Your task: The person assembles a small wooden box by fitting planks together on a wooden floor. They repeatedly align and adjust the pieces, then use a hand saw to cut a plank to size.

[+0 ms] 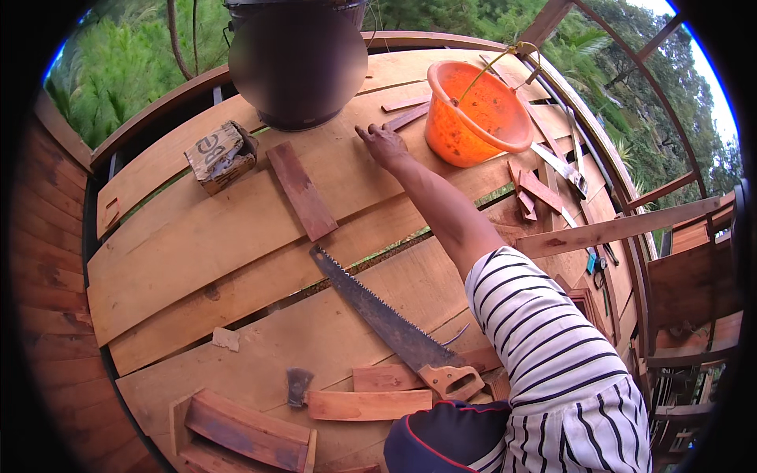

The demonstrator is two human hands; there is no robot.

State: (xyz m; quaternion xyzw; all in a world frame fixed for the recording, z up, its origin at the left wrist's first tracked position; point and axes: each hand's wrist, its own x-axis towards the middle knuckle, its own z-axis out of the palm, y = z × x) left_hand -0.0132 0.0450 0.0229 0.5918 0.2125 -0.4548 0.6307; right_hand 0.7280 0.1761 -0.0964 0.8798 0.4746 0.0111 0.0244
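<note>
My right hand (382, 147), at the end of a bare forearm and striped sleeve, reaches over the planks with fingers apart and nothing held. Beside its fingertips lies a thin reddish wood strip (408, 117); whether they touch I cannot tell. An orange bucket (479, 114) with a yellow rope handle stands just to the right. Left of the hand, a flat reddish-brown board (302, 190) rests on the planks. Nearer to me lies a handsaw (378, 311) with a toothed dark blade and wooden handle. My left hand is not in view.
A large dark bucket (300, 79), partly blurred, stands at the back. Left of it sits a torn cardboard box (221, 158). Gaps run between the planks (197, 260). Wood offcuts (371, 405) and a dark metal blade head (299, 386) lie nearby; another saw (561, 169) is at right.
</note>
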